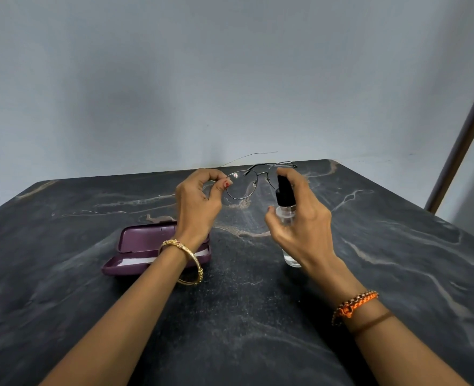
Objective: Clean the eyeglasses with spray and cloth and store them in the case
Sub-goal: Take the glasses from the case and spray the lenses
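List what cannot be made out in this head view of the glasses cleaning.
- Clear spray bottle with black nozzle: middle hidden by the right hand; liquid level unclear.
- Open purple eyeglass case: right part covered by the left hand and wrist; the white item inside only partly shows.
- Thin metal-framed eyeglasses: lens smudges too fine to see.

Two hands point(199, 201), one pair of eyeglasses point(255, 179), one spray bottle point(287, 215), one open case point(144, 252), two bracelets point(187, 257).
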`<control>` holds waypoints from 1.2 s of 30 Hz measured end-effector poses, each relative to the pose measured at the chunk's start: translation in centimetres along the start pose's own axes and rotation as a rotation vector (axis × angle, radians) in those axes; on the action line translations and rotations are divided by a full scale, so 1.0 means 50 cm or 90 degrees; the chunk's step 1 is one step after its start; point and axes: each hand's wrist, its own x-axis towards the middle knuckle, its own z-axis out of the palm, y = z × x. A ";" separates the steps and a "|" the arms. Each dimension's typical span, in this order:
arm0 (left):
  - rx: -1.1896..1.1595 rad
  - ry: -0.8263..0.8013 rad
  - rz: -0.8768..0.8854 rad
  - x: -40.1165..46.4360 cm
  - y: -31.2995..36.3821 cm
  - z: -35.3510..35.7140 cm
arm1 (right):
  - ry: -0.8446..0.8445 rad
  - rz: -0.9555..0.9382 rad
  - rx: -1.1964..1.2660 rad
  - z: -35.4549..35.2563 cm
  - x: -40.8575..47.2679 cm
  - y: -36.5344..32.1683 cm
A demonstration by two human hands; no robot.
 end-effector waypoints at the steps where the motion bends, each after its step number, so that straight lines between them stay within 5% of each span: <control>1: -0.007 -0.004 -0.002 -0.001 0.000 0.000 | 0.004 0.001 0.003 0.000 0.001 0.000; 15: -0.040 -0.010 -0.021 -0.005 0.012 0.002 | 0.024 -0.017 -0.031 -0.011 0.007 -0.011; 36: -0.067 0.016 -0.051 -0.008 0.011 -0.005 | 0.121 0.112 -0.077 -0.029 0.015 0.037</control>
